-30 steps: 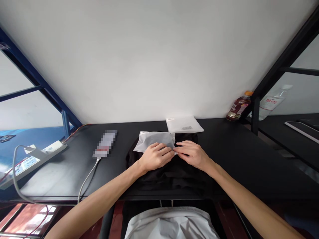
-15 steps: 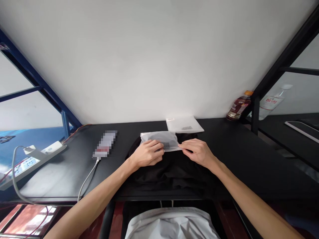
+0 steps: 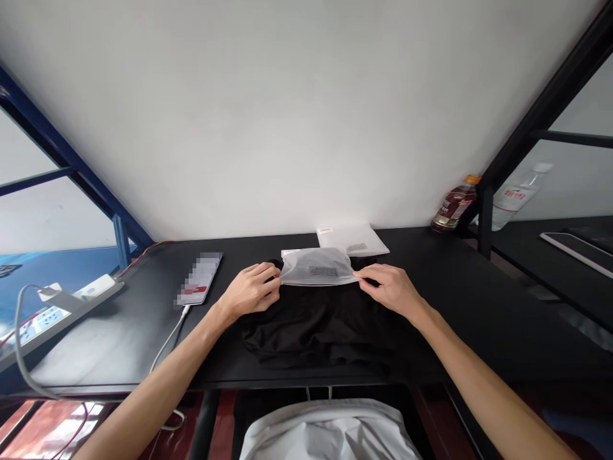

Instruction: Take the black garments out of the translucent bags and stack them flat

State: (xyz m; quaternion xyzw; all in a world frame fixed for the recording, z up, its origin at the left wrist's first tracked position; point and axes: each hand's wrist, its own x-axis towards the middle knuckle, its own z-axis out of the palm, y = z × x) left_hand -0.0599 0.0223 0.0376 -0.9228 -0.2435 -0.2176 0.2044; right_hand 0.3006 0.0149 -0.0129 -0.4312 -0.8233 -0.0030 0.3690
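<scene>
A translucent white plastic bag [image 3: 316, 260] with small dark print is stretched between my two hands, above a heap of black cloth [image 3: 316, 326]. At its left corner, my left hand [image 3: 253, 287] pinches the edge with curled fingers. My right hand [image 3: 385, 284] grips the right corner between thumb and fingertips. The cloth lies rumpled on the black desk [image 3: 474, 306], partly hidden under the bag. Behind, a second white bag [image 3: 359, 237] rests flat near the wall, overlapped a little by the held one.
To the left a phone [image 3: 204, 275] lies plugged into a white cable [image 3: 167, 342]. A power strip [image 3: 62, 319] sits at the desk's left edge. On the right, a dark drink bottle [image 3: 454, 204] leans by the black frame [image 3: 486, 220], with a clear bottle [image 3: 522, 198] beyond it.
My left hand has slid left along the bag to its left corner, uncovering the print. The bag is now spread wider between both hands. My right hand has shifted only slightly.
</scene>
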